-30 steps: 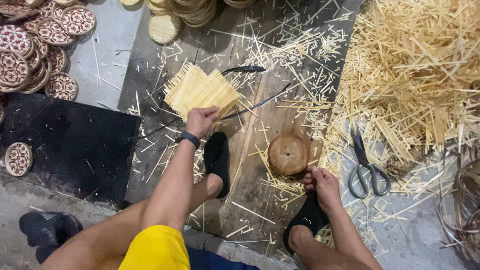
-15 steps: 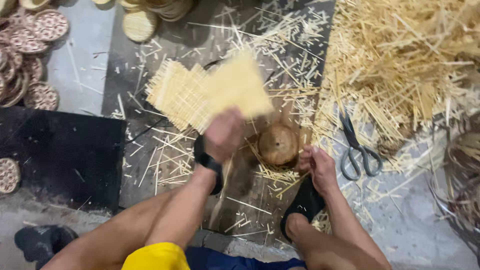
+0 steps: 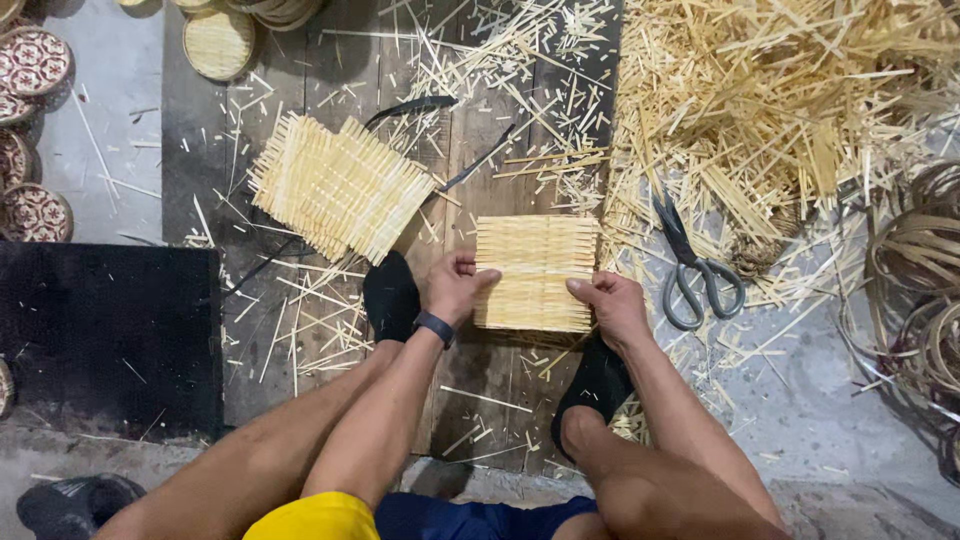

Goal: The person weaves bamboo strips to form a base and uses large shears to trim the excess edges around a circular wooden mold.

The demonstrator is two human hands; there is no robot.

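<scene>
A square woven bamboo mat (image 3: pixel 535 268) lies on the dark wooden board (image 3: pixel 400 90) between my feet in black socks. My left hand (image 3: pixel 455 285) grips its left edge, with a dark watch on that wrist. Across from it, my right hand (image 3: pixel 612 305) presses on the mat's right lower edge. A small stack of similar woven mats (image 3: pixel 338 187) sits on the board to the upper left. The round wooden block seen earlier is hidden under the mat.
Grey-handled scissors (image 3: pixel 690 265) lie to the right, beside a big heap of bamboo strips (image 3: pixel 790 110). Coiled bamboo rings (image 3: pixel 925 290) sit at far right. Round patterned woven discs (image 3: pixel 35 60) are piled at upper left. A black mat (image 3: pixel 105 340) lies left, and a knife (image 3: pixel 440 150) lies near the stack.
My left hand lifted one woven mat off the stack and carried it right. It now lies over the round wooden block, held by both hands.
</scene>
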